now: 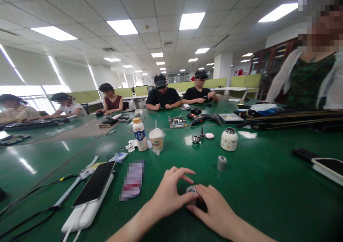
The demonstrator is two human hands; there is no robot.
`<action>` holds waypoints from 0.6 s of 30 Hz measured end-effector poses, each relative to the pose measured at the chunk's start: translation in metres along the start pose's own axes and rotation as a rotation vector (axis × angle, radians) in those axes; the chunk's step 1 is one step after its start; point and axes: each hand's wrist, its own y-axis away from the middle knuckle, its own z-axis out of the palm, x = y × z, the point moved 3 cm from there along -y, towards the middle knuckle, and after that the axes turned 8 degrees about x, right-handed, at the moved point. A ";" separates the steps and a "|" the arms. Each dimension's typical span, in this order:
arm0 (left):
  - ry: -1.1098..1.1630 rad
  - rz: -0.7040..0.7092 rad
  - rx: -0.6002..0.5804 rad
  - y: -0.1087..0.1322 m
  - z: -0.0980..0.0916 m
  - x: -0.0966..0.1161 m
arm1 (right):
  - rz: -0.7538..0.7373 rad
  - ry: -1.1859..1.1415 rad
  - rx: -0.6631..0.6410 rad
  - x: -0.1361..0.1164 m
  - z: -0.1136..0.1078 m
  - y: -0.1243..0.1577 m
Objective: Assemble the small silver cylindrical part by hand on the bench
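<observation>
A small grey metal cylinder (pixel 191 190) stands on the green table right in front of me, its top showing holes. My right hand (pixel 214 206) curls around it from the right, fingers on the far side and thumb on the near side. From the left, the thumb of my left hand (pixel 168 190) reaches the cylinder's side, while its other fingers stretch out apart above it. Both hands hide most of the cylinder's body. A similar grey metal cylinder (pixel 222 163) stands upright farther off to the right, untouched.
A white jar (pixel 229 139), a plastic drink cup (pixel 157 142) and a milk bottle (pixel 140 135) stand beyond my hands. Left lie a phone (pixel 94 183) and white power bank (pixel 88 213). A circuit board (pixel 177 121) and power drill (pixel 200 119) lie farther back. Several people surround the table.
</observation>
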 end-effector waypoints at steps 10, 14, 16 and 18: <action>0.142 -0.066 0.128 -0.018 -0.022 -0.025 | 0.106 -0.018 -0.015 0.000 -0.005 -0.003; 0.026 -0.162 0.077 -0.023 -0.024 -0.072 | 0.099 -0.038 -0.024 0.002 -0.006 -0.005; 0.023 -0.220 -0.046 -0.022 -0.018 -0.091 | 0.099 -0.047 -0.029 0.002 -0.006 -0.005; 0.020 -0.228 -0.071 -0.020 -0.014 -0.101 | 0.100 -0.047 -0.031 0.002 -0.007 -0.005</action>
